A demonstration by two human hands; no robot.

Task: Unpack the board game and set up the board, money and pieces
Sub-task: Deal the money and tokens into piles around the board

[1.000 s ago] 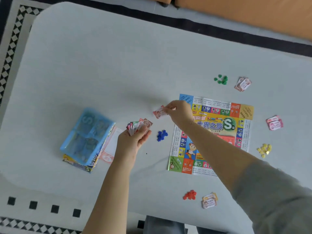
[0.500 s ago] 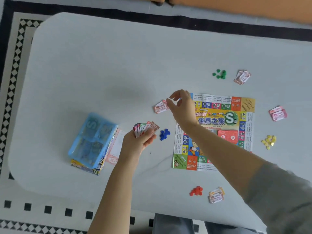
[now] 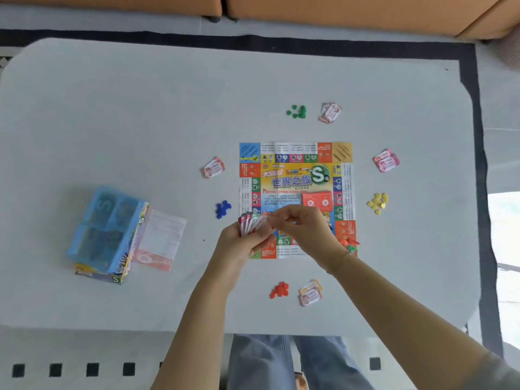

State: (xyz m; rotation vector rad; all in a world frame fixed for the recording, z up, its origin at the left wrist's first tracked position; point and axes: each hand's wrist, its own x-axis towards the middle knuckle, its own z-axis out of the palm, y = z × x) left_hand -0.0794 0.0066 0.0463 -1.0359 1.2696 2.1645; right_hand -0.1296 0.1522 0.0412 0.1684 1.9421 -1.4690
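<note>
The colourful paper board lies flat on the grey table. My left hand grips a fanned stack of paper money over the board's near-left corner. My right hand pinches the top notes of that fan. Small money piles lie left of the board, behind it, to its right and in front of it. Beside them sit blue pieces, green pieces, yellow pieces and red pieces.
The blue plastic tray rests on the game box at the left, with a printed sheet beside it. Small orange and green pawns stand on the board's near-right corner. An orange sofa runs along the far side.
My right hand left a note lying left of the board and came back to the fan in my left hand. Both hands now meet over the board's near-left corner.
</note>
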